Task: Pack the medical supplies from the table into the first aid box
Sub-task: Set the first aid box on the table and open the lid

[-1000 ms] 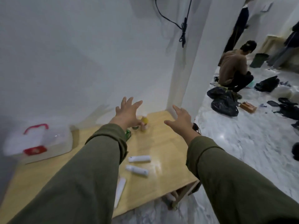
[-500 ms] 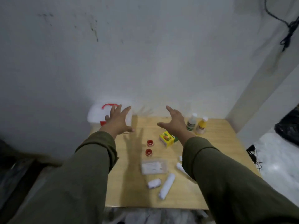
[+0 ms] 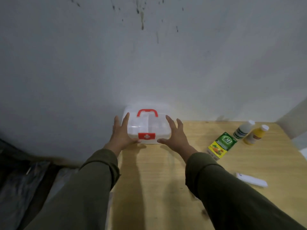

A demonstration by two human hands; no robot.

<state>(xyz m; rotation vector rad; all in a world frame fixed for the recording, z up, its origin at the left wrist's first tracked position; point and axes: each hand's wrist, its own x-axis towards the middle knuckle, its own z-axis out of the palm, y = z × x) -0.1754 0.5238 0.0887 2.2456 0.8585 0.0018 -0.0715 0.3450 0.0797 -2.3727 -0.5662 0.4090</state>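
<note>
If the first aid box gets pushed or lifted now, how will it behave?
The first aid box looks like thin translucent plastic, probably light, so it may slide on the smooth wooden table. Its red latch appears shut, so the lid should stay on.

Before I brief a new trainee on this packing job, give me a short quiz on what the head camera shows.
1. True or false: the lid of the translucent white first aid box with the red handle is shut.
2. Which stands nearest the right edge of the wooden table? A) the green and yellow carton B) the white bottle C) the yellow bottle with the white cap
3. Where are the left hand and the right hand relative to the box?

Key: 1 true; 2 C; 3 one at each side of it, fingers spread.
</note>
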